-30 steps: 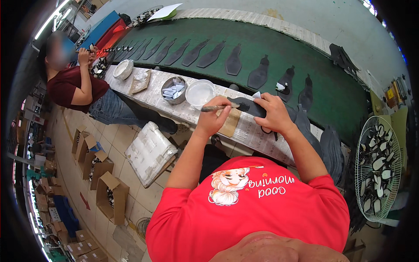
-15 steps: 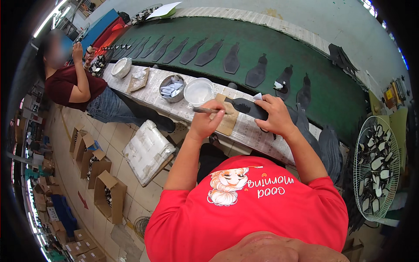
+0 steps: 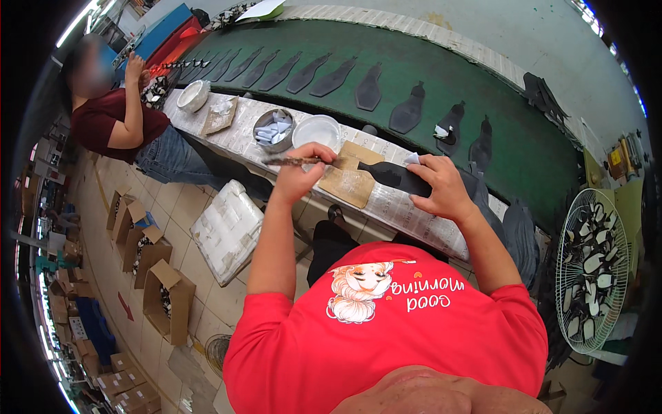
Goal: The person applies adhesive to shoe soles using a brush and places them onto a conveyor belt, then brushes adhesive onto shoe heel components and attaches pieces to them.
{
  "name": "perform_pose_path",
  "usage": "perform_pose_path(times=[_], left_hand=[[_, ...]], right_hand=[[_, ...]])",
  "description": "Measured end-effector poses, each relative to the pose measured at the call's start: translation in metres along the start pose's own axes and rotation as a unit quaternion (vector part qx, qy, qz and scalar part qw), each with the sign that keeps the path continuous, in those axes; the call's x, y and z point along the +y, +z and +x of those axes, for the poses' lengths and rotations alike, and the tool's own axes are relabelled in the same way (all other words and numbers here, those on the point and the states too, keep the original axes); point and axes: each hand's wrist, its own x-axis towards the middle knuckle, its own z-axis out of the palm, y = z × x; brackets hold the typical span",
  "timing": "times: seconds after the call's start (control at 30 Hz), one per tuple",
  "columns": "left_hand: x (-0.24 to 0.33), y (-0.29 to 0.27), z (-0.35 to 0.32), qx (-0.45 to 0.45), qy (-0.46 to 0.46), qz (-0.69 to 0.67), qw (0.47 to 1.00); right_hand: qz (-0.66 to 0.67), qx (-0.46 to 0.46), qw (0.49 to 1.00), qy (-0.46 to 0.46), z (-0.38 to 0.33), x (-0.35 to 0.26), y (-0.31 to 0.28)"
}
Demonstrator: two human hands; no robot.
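Note:
In my left hand (image 3: 307,169) I grip a brush (image 3: 286,161) by its handle; motion smears it a little, and its tip is near the narrow end of a black bottle-shaped sheet piece (image 3: 396,177). That piece lies flat, its narrow end over a tan cardboard sheet (image 3: 348,188). My right hand (image 3: 443,186) has closed on the piece's wide end, thumb on the near edge and fingers on the far edge. By those fingertips is a small white piece (image 3: 412,159). A clear plastic bowl (image 3: 316,124) of whitish stuff stands beyond my left hand.
A metal bowl (image 3: 258,141) of white pieces stands left of the plastic one. Beyond the bench, a green conveyor belt (image 3: 310,45) carries several black pieces in a row. A wire basket (image 3: 564,290) of small parts stands at right, a stool (image 3: 227,224) at left. A co-worker (image 3: 117,121) works far left.
My left hand and the brush have moved left, off the piece's narrow end. My right hand has shifted slightly right and nearer, still on the wide end.

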Motion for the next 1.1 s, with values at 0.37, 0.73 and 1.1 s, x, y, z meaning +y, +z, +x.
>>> perform_pose_path(times=[0.37,0.73,1.1], left_hand=[[0.002,0.048,-0.008,0.116,0.075,0.039,0.99],[0.006,0.009,-0.004,-0.018,0.019,0.081,0.996],[0.024,0.004,0.026,-0.279,-0.096,-0.02,0.955]], right_hand=[[0.017,0.005,0.998,0.061,-0.011,-0.009,0.007],[0.017,0.004,0.999,0.037,-0.016,-0.009,0.005],[0.041,-0.029,0.996,-0.079,-0.011,-0.014,-0.003]])
